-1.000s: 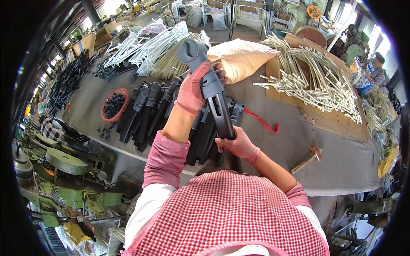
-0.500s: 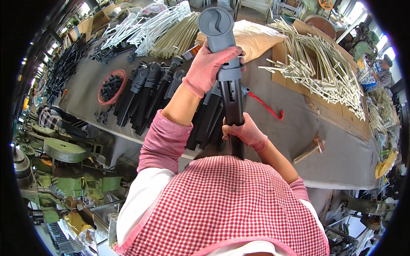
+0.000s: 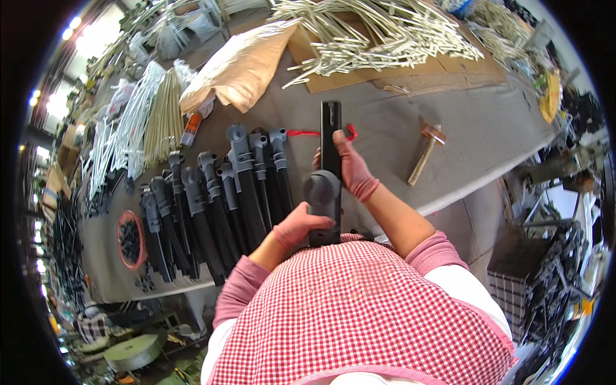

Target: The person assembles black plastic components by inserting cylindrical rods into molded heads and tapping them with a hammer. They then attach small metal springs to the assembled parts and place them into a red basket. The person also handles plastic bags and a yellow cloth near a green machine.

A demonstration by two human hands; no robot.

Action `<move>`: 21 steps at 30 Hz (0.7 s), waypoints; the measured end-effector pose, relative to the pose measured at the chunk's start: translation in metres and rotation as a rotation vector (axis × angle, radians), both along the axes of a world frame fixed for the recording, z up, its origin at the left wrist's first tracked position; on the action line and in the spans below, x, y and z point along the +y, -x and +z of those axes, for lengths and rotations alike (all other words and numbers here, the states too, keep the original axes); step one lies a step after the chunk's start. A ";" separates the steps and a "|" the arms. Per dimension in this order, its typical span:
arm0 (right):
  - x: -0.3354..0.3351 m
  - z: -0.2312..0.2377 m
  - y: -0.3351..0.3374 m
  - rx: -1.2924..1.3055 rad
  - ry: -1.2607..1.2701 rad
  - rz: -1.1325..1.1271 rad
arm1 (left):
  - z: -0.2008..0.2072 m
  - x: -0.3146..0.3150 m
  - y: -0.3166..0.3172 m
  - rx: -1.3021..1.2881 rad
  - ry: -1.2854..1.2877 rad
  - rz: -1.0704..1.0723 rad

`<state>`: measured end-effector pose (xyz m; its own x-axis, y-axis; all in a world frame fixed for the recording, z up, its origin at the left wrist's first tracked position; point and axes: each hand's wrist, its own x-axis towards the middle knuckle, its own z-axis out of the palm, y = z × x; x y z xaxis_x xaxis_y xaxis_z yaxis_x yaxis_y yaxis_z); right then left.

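Left hand (image 3: 299, 226) near, right hand (image 3: 353, 168) far, fingers (image 3: 341, 139) grip the black tube (image 3: 330, 144), spacing that seems meant for control; it's right of similar tubes (image 3: 215, 237) on the worktop (image 3: 378, 141)

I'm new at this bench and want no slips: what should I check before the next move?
1. Left grip on the grey joint: ok, thumb across its near end.
2. Right grip on the black tube: ok, thumb along its side.
3. Joint fully seated on the tube: cannot tell.
4. Hammer away from both hands: ok, it lies to their right.
5. Red strap not touching the tube: cannot tell, it passes behind.
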<state>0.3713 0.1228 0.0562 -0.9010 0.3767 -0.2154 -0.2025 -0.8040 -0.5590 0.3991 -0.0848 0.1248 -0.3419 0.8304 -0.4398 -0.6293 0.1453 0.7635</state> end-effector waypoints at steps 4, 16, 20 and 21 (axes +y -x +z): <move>0.135 -0.049 -0.060 -1.273 -1.491 -0.198 | -0.046 0.001 -0.025 0.886 0.321 -0.128; 0.238 -0.126 -0.202 -1.446 -1.519 -0.128 | -0.116 -0.014 -0.099 1.224 0.967 -0.520; 0.150 -0.060 -0.222 -0.841 -0.604 0.170 | -0.118 -0.008 -0.101 1.229 1.013 -0.545; 0.128 -0.043 -0.223 -0.801 -0.629 0.201 | -0.119 -0.006 -0.102 1.240 1.010 -0.534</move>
<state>0.5939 0.2507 0.0130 -0.6389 0.4874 -0.5953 0.5191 -0.2980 -0.8011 0.5010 -0.0911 0.0054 -0.6588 0.5330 -0.5309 0.5139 0.8342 0.1999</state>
